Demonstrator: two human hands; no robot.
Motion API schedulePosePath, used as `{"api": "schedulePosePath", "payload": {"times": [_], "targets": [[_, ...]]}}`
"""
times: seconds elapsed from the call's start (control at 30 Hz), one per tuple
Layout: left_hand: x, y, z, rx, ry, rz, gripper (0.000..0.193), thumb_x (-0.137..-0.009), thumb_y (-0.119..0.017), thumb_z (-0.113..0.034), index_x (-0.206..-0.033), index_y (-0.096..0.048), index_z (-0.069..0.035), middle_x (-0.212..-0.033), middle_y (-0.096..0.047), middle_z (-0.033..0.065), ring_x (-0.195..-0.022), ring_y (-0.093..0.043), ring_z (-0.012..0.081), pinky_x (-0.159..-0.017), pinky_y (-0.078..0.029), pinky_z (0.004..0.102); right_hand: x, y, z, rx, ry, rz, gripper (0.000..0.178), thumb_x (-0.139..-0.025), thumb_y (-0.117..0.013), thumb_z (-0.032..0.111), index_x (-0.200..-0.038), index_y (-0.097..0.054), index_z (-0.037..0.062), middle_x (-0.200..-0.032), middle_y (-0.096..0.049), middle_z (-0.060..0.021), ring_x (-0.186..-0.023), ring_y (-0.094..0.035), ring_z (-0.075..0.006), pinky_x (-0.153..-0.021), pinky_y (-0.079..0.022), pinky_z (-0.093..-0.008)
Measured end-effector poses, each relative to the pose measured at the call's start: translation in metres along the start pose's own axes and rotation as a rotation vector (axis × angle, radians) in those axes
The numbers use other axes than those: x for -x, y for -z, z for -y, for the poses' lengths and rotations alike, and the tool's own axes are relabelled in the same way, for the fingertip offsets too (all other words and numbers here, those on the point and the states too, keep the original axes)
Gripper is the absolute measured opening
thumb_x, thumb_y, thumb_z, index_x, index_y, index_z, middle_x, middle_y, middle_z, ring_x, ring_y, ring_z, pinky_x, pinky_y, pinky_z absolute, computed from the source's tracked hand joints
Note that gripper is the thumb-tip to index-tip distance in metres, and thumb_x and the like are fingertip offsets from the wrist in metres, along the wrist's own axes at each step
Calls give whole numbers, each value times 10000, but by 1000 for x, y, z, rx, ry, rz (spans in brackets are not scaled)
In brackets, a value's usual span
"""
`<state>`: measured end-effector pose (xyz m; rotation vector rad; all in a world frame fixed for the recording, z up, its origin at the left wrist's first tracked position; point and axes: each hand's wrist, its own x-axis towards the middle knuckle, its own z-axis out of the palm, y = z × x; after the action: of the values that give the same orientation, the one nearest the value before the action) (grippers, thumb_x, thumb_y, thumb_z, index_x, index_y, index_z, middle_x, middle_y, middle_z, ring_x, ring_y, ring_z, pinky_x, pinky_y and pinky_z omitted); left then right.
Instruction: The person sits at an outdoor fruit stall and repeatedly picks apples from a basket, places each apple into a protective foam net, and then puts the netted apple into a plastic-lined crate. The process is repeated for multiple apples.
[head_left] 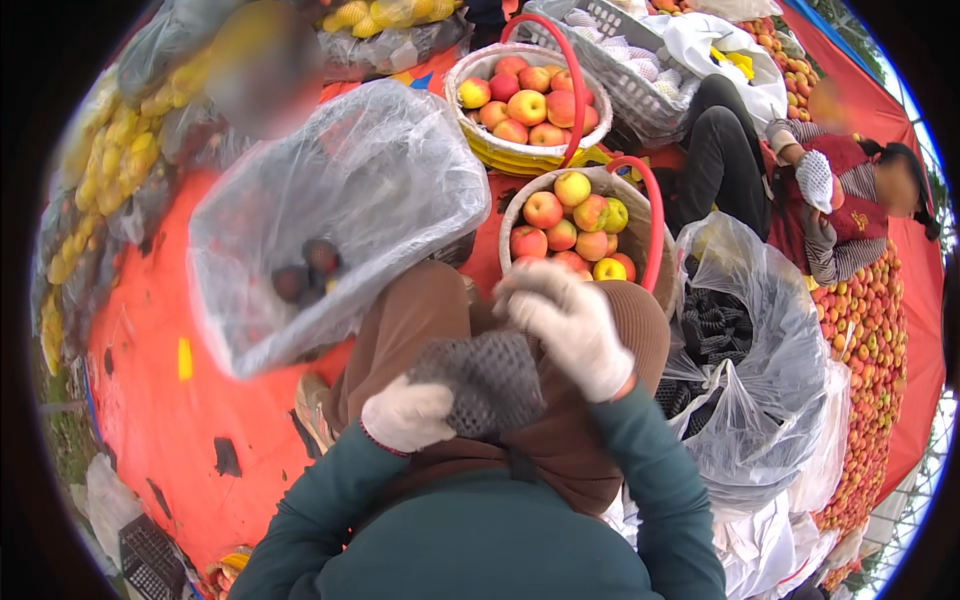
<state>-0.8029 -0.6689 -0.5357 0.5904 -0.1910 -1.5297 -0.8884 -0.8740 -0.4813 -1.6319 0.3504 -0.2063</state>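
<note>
My left hand (408,414), in a white glove, is closed on a black foam net (482,384) above my lap. Nothing can be made out inside the mesh. My right hand (570,318), also gloved, hovers over my knees at the near rim of a basket (510,212) with a red handle. Its fingers are apart and slightly blurred, with greyish tips and no object visible in them. Red and yellow apples (562,236) fill that basket. Left of it, a crate lined with clear plastic (235,245) has a few dark-netted pieces (305,270) at its bottom.
A plastic bag of black foam nets (715,330) stands at my right. Beyond are a second apple basket (530,140), a grey crate with white-netted fruit (640,65) and a person (850,210) holding a white net. Apples (870,350) lie heaped far right; yellow-netted bags (110,170) line the left.
</note>
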Motion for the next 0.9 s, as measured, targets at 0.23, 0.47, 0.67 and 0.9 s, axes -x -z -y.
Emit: {"api": "schedulePosePath", "payload": {"times": [0.23,0.47,0.67,0.9], "targets": [[-30,26,-26,345,-286,-157,494,-857,-521,-200,-1261,-427,68,-1289,-475,194,-1213,-428,328,-1073,-273,448,-150,71,-34,1300,-290,508,435,-727,-611,350,-1065,-621,77,-984,-641,-164,-900,-614,-318,-797,-478,-383],[-32,58,-4,360,-202,-310,440,-895,-499,-214,-1239,-459,56,-1242,-519,166,-1150,-495,282,-1024,-349,398,-171,80,-140,1133,-749,710,501,-750,-628,415,-1053,-607,17,-889,-623,-147,-747,-619,-248,-624,-522,-353],[-51,73,-12,443,-174,-317,391,-905,-477,-173,-1226,-475,51,-1201,-548,152,-1101,-535,258,-975,-405,377,-164,92,-170,613,-1002,470,578,-780,-648,418,-1184,-532,21,-1103,-564,-146,-933,-605,-283,-731,-545,-374],[-56,70,-23,324,-151,-360,400,-897,-491,-171,-1231,-471,49,-1205,-546,151,-1098,-539,254,-970,-411,375,-159,88,-177,413,-1094,308,586,-796,-642,407,-1176,-510,-19,-1137,-551,-176,-1001,-580,-306,-794,-518,-428]]}}
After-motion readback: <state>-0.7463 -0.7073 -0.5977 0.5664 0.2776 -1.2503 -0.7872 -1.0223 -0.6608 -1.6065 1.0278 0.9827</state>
